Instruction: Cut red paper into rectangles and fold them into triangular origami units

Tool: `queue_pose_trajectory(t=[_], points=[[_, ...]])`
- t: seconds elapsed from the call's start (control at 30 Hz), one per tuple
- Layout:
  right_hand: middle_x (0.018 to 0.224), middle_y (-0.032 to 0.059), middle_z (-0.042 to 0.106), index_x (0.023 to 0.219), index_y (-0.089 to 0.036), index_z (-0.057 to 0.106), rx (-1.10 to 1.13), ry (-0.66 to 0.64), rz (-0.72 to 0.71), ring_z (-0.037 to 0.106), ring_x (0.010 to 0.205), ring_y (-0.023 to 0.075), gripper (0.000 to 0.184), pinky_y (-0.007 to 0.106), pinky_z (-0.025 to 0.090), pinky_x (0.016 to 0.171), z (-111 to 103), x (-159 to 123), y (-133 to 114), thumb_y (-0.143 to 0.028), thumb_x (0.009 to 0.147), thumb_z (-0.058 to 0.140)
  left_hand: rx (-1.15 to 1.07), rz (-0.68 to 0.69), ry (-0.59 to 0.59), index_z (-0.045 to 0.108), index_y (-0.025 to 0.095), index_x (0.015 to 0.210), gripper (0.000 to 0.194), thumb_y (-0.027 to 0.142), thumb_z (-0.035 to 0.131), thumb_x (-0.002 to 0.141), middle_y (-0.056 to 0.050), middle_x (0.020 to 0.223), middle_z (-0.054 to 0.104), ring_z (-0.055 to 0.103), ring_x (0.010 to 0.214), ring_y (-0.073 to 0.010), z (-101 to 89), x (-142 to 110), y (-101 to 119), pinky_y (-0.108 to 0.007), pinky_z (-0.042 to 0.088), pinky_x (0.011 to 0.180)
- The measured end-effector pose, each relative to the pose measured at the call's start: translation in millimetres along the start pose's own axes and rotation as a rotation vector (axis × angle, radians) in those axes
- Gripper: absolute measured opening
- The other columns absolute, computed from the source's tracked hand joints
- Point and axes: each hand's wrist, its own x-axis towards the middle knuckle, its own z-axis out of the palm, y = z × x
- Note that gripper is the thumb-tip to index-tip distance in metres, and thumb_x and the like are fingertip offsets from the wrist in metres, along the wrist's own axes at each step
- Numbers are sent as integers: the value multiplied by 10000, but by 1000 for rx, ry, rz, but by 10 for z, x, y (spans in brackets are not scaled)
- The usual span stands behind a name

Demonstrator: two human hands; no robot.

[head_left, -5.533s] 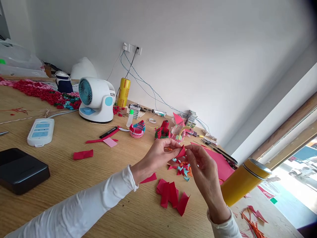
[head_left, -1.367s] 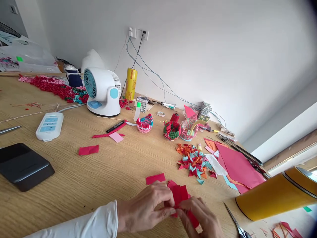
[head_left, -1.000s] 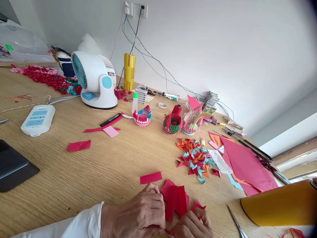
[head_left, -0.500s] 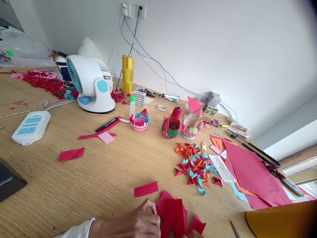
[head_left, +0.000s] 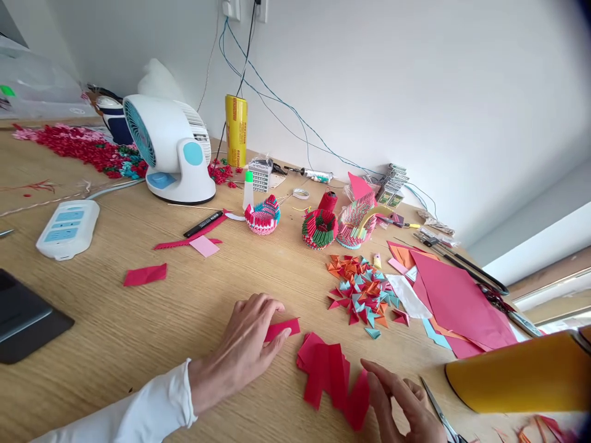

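Observation:
My left hand [head_left: 247,347] reaches over a small red paper strip [head_left: 287,327]; thumb and forefinger are apart, with part of the strip showing between them. The hand is open, and whether it touches the strip I cannot tell. Just to the right lies a loose pile of red paper strips [head_left: 323,372], overlapping at angles. My right hand [head_left: 404,400] is at the pile's right side, thumb and forefinger slightly apart beside a red strip [head_left: 357,403]. No grip on the paper shows.
Beyond the pile lie many folded paper triangles [head_left: 362,289]. Red paper sheets [head_left: 462,301], scissors [head_left: 438,409] and a yellow cylinder [head_left: 517,375] are on the right. Folded-paper baskets [head_left: 319,229], a fan [head_left: 173,151] and a power strip [head_left: 69,229] stand farther back.
My left hand has left the pile and moved up over the separate strip, its fingers opening. My right hand has come into fuller view at the pile's right. The view has shifted slightly.

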Motion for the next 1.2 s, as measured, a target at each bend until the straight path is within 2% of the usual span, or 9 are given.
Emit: queue_pose_trajectory(t=[0.13,0.27,0.33,0.47,0.6,0.8,0.97,1.1,1.2], points=[[721,9,726,1059,-236,709,4,-11,-92,614,548,164,216,286,487,588,39,17,-61,-215,860,627,74,43,-13,571,188,968,119,266,524,891,-73,1013,598,532,950,-233,99,-2,-91,-378,407,844],[770,22,734,997,-244,726,57,53,4,607,606,185,177,310,475,653,77,36,-245,-268,884,592,-35,10,-16,585,175,833,175,237,448,924,-48,876,612,545,837,-197,104,58,-180,-331,399,785],[800,36,730,975,-248,732,120,63,72,627,678,204,191,309,473,673,90,74,-351,-304,899,566,-224,-82,-20,589,163,783,212,299,485,909,-32,784,604,541,748,-176,54,119,-168,-295,391,711],[777,44,681,1070,-216,703,330,-60,186,605,645,186,281,268,470,596,62,331,-591,-390,899,562,-905,-302,-46,656,126,857,319,438,598,829,-25,771,625,523,701,-144,-147,225,111,-246,363,641],[937,69,672,1169,-193,650,605,-133,333,553,638,150,431,249,462,577,-15,744,-863,-462,833,653,-1241,-276,-72,703,107,812,361,446,746,694,-27,749,640,510,712,-132,-350,275,551,-235,354,649],[655,-16,585,804,-195,698,960,13,401,452,582,100,257,188,391,535,-44,1087,-957,-440,754,759,-1313,-115,-71,686,114,739,352,457,754,695,-12,683,600,527,702,-142,-424,397,798,-259,392,687],[660,-25,585,744,-192,692,1132,40,436,469,589,88,212,177,405,546,-105,1146,-920,-350,698,827,-1194,20,-139,621,133,633,466,527,538,867,16,585,523,474,602,-115,-443,512,781,-247,363,598],[666,-17,585,765,-196,675,1162,1,405,455,558,98,173,210,387,505,-134,1159,-905,-336,763,777,-1217,104,-328,678,115,732,414,513,608,826,-43,706,642,570,677,-148,-432,584,785,-261,434,634],[660,-10,573,792,-192,650,1115,-18,376,463,547,108,189,222,362,467,-137,1151,-880,-361,805,733,-1181,119,-344,684,96,734,411,498,641,807,-62,709,662,580,642,-143,-398,613,769,-260,456,614]])
